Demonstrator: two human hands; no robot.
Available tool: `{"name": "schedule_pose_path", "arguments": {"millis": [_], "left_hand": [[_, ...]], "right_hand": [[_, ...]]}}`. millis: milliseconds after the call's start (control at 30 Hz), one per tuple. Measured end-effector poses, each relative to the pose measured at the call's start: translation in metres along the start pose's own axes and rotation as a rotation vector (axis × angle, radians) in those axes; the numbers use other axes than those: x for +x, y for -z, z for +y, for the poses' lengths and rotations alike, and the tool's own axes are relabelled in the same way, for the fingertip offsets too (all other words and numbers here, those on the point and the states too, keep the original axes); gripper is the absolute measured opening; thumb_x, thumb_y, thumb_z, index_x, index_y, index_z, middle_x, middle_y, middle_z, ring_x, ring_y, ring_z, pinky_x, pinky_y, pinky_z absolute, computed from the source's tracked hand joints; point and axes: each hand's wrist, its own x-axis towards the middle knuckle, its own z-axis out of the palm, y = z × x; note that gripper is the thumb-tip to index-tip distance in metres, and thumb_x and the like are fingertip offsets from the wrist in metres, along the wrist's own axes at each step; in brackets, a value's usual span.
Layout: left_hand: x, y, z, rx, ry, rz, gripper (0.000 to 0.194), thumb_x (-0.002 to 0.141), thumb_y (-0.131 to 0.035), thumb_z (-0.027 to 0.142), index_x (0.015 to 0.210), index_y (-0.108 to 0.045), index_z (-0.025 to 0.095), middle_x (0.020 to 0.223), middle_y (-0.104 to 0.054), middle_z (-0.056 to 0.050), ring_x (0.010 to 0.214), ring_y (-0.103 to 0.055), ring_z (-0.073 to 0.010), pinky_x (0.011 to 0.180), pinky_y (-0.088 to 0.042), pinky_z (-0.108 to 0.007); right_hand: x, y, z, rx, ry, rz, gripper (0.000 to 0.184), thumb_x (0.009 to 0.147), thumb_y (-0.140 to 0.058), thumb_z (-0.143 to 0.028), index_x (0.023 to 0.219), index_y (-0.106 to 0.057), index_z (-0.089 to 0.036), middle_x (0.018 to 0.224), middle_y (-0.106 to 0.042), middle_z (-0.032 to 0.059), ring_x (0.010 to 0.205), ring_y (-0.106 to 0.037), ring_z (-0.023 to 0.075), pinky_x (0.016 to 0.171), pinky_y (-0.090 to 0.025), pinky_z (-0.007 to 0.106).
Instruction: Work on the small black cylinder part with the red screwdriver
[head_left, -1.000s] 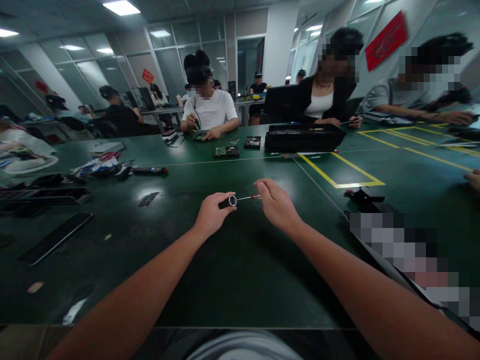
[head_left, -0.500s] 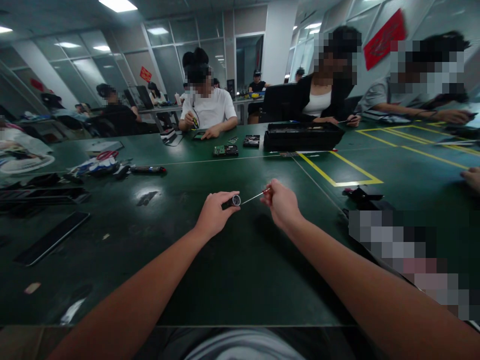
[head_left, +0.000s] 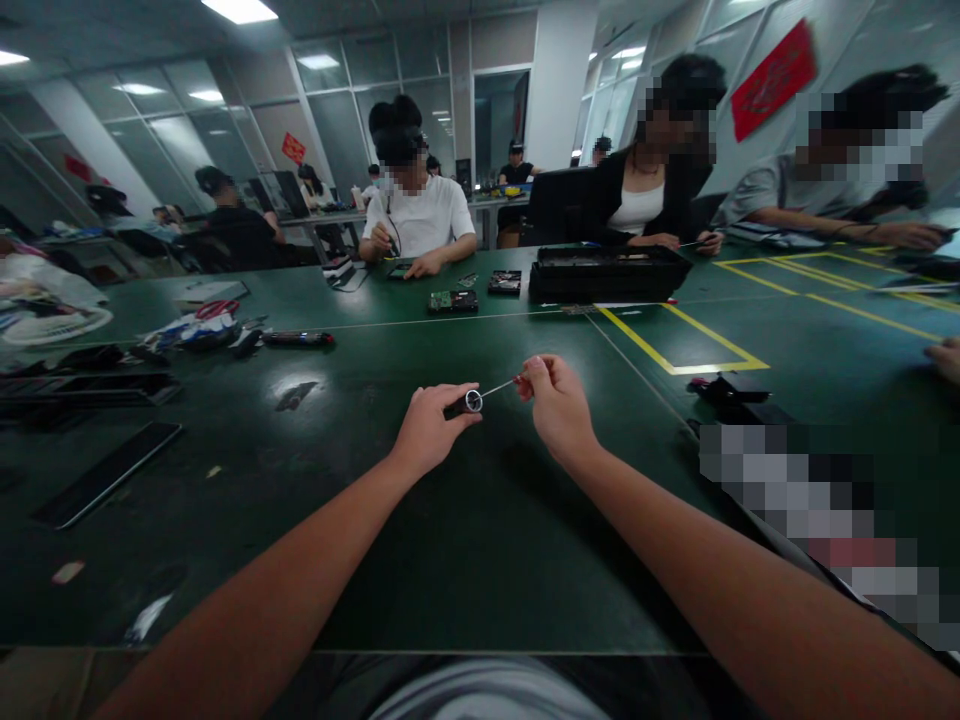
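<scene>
Above the dark green table, my left hand point(head_left: 429, 432) is closed around a small black cylinder point(head_left: 472, 401), whose round end has a silver rim facing me and to the right. It looks like a flashlight, though most of its body is hidden in my fingers. My right hand point(head_left: 559, 405) pinches a thin screwdriver point(head_left: 498, 387) with a metal shaft and a bit of red at the handle. The shaft points left, and its tip reaches the rimmed end of the cylinder; whether it goes inside is too small to tell.
A long black case point(head_left: 609, 275) stands at the far side, with hard drives point(head_left: 453, 301) to its left. A black marker-like tool point(head_left: 297, 339) and red-handled scissors point(head_left: 217, 309) lie at the left, nearer me a dark flat panel point(head_left: 112, 473). Co-workers sit opposite and at the right.
My right hand has shifted slightly left, bringing the screwdriver's tip from just beside the cylinder's rim up to its round end. My left hand stays nearly still.
</scene>
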Motion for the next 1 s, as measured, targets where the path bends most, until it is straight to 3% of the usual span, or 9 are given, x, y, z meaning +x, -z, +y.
{"name": "schedule_pose_path", "arguments": {"millis": [100, 300, 500, 567, 767, 900, 1000], "left_hand": [[0.0, 0.001, 0.0, 0.002, 0.015, 0.007, 0.043, 0.085, -0.077, 0.025, 0.127, -0.07, 0.03, 0.125, -0.072, -0.005, 0.115, -0.063, -0.0272, 0.104, -0.041, -0.048], [-0.001, 0.001, 0.0, 0.0, 0.011, 0.005, 0.043, 0.085, -0.076, 0.026, 0.127, -0.069, 0.029, 0.125, -0.072, -0.005, 0.116, -0.063, -0.0275, 0.106, -0.039, -0.049], [0.0, 0.003, -0.001, 0.009, 0.038, 0.006, 0.041, 0.085, -0.077, 0.023, 0.126, -0.07, 0.028, 0.124, -0.073, -0.005, 0.115, -0.063, -0.0274, 0.103, -0.042, -0.047], [0.0, 0.003, -0.002, 0.014, 0.044, 0.009, 0.042, 0.085, -0.077, 0.022, 0.125, -0.07, 0.028, 0.124, -0.073, -0.005, 0.115, -0.064, -0.0269, 0.103, -0.042, -0.046], [-0.001, 0.002, -0.001, 0.023, 0.037, 0.001, 0.041, 0.085, -0.078, 0.023, 0.125, -0.071, 0.029, 0.124, -0.073, -0.004, 0.116, -0.064, -0.0268, 0.105, -0.042, -0.048], [-0.001, 0.002, -0.003, 0.007, 0.038, 0.012, 0.042, 0.085, -0.078, 0.023, 0.125, -0.07, 0.028, 0.124, -0.073, -0.004, 0.115, -0.064, -0.0259, 0.103, -0.043, -0.046], [-0.001, 0.003, -0.005, -0.005, 0.041, 0.031, 0.044, 0.085, -0.078, 0.022, 0.127, -0.069, 0.028, 0.124, -0.073, -0.004, 0.114, -0.064, -0.0252, 0.103, -0.044, -0.045]], "right_hand": [[-0.004, 0.004, -0.01, -0.082, 0.044, -0.018, 0.032, 0.097, -0.049, -0.051, 0.094, -0.062, -0.022, 0.079, -0.069, 0.0028, 0.07, -0.063, 0.0173, 0.066, -0.048, 0.032], [-0.007, 0.011, -0.028, -0.372, 0.086, 0.016, 0.049, 0.09, -0.06, -0.061, 0.059, -0.05, -0.024, 0.054, -0.051, -0.0018, 0.053, -0.047, 0.0151, 0.055, -0.034, 0.032], [-0.005, 0.007, -0.02, -0.284, 0.138, -0.125, 0.022, 0.097, -0.051, -0.039, 0.094, -0.064, -0.021, 0.077, -0.068, 0.0013, 0.069, -0.062, 0.0174, 0.064, -0.043, 0.031], [-0.005, 0.007, -0.017, -0.268, 0.16, -0.144, 0.022, 0.098, -0.049, -0.037, 0.095, -0.065, -0.021, 0.078, -0.068, 0.0014, 0.071, -0.062, 0.0173, 0.065, -0.043, 0.031], [-0.005, 0.009, -0.023, -0.419, 0.215, -0.129, 0.046, 0.101, -0.043, -0.052, 0.077, -0.067, -0.021, 0.061, -0.059, 0.0005, 0.059, -0.055, 0.0167, 0.059, -0.035, 0.031], [-0.008, 0.009, -0.027, -0.406, 0.222, -0.17, 0.028, 0.1, -0.042, -0.035, 0.105, -0.064, -0.02, 0.074, -0.066, 0.0023, 0.063, -0.057, 0.0179, 0.062, -0.037, 0.032], [-0.011, 0.009, -0.028, -0.364, 0.208, -0.205, 0.028, 0.098, -0.04, -0.028, 0.119, -0.057, -0.021, 0.082, -0.067, 0.0032, 0.07, -0.06, 0.0193, 0.064, -0.038, 0.032]]}}
